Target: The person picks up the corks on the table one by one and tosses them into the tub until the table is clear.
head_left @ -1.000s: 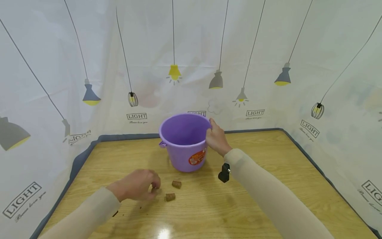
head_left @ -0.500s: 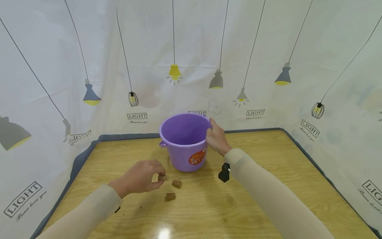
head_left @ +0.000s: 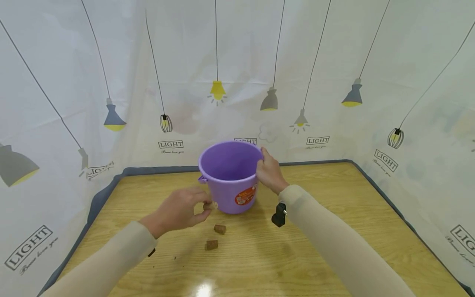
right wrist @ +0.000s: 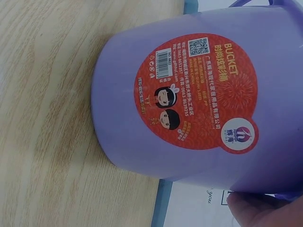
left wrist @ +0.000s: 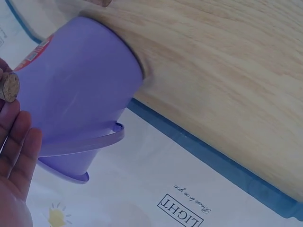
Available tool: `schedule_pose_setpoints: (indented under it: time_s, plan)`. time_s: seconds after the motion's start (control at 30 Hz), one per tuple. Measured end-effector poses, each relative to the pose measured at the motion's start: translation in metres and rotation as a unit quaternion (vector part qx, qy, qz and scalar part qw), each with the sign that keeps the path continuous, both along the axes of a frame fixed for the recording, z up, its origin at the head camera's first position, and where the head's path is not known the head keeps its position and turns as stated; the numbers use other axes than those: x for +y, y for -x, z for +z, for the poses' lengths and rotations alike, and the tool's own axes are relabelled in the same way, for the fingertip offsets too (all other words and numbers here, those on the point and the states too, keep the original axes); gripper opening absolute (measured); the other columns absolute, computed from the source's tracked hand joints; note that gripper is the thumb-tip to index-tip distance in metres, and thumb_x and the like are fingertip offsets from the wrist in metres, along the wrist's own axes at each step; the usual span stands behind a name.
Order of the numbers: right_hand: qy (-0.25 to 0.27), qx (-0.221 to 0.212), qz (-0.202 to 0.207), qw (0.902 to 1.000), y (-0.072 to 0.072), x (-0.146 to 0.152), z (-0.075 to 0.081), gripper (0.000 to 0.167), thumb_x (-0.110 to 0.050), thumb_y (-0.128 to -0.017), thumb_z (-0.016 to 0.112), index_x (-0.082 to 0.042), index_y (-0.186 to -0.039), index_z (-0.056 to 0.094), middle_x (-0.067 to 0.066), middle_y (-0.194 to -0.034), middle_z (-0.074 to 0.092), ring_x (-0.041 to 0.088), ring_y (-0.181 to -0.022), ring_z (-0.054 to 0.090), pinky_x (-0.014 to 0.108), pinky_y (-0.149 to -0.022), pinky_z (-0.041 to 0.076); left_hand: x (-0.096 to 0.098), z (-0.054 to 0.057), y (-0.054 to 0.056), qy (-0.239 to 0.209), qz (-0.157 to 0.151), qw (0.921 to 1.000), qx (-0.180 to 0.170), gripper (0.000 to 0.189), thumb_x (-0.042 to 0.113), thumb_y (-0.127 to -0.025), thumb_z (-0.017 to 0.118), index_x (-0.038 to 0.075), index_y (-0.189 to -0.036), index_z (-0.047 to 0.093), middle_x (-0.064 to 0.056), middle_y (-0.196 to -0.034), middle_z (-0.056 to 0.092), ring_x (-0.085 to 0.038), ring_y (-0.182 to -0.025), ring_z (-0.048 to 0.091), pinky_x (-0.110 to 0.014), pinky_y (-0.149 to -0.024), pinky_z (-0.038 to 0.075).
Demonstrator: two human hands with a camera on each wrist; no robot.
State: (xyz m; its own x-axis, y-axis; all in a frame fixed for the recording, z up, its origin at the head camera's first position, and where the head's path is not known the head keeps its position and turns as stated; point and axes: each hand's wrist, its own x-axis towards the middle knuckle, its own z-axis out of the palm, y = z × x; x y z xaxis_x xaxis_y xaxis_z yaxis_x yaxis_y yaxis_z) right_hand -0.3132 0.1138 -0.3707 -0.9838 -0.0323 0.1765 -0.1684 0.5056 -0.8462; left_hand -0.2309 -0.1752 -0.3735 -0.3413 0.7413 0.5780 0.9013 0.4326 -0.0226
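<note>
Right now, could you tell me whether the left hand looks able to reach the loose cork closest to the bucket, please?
Probably yes: nothing visible separates the left hand from that loose cork, but the hand pinches another cork, which may need releasing first.

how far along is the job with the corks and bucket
Done: the bucket is on the table, held by the right hand; whether it contains corks is hidden. In hand: one cork pinched by the left hand, outside the bucket. Apparently remaining: two loose corks on the table.

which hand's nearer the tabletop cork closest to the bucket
Left: the left hand is just left of that cork; the right hand is farther, to its right, gripping the bucket.
</note>
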Motion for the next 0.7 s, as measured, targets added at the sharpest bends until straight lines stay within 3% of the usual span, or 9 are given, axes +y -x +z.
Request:
schedule_pose_setpoints:
  time_s: [0.23, 0.4, 0.7]
  plan:
    - [0.002, -0.003, 0.005, 1.0, 0.001, 0.001, -0.002, 0.061, -0.017, -0.107, 0.028, -0.003, -0.164, 0.015, 0.018, -0.167, 0.023, 0.032, -0.154, 0.023, 0.045, -0.126, 0.021, 0.011, 0.015, 0.005, -0.027, -0.008, 0.9994, 0.022, 0.017, 0.008, -0.076, 0.082, 0.013, -0.088, 0.071, 0.006, -0.084, 0.067, -0.006, -0.074, 0.062, -0.02, -0.063, 0.055]
    - [0.008, -0.008, 0.006, 0.9999, 0.0, 0.002, -0.001, 0.061, -0.017, -0.107, 0.028, -0.004, -0.164, 0.014, 0.017, -0.168, 0.021, 0.032, -0.154, 0.022, 0.045, -0.126, 0.02, 0.017, 0.024, 0.01, -0.045, -0.004, 0.9984, 0.032, 0.019, 0.005, -0.077, 0.081, 0.011, -0.092, 0.072, 0.003, -0.086, 0.068, -0.012, -0.078, 0.064, -0.025, -0.067, 0.057]
    - [0.01, -0.007, 0.009, 0.9999, 0.001, 0.001, 0.0, 0.06, -0.018, -0.107, 0.029, -0.003, -0.164, 0.014, 0.017, -0.168, 0.022, 0.032, -0.154, 0.022, 0.044, -0.126, 0.02, 0.026, 0.034, 0.022, -0.088, 0.032, 0.9937, 0.061, 0.011, 0.01, -0.081, 0.082, 0.007, -0.087, 0.072, 0.0, -0.082, 0.07, -0.017, -0.075, 0.066, -0.025, -0.067, 0.058]
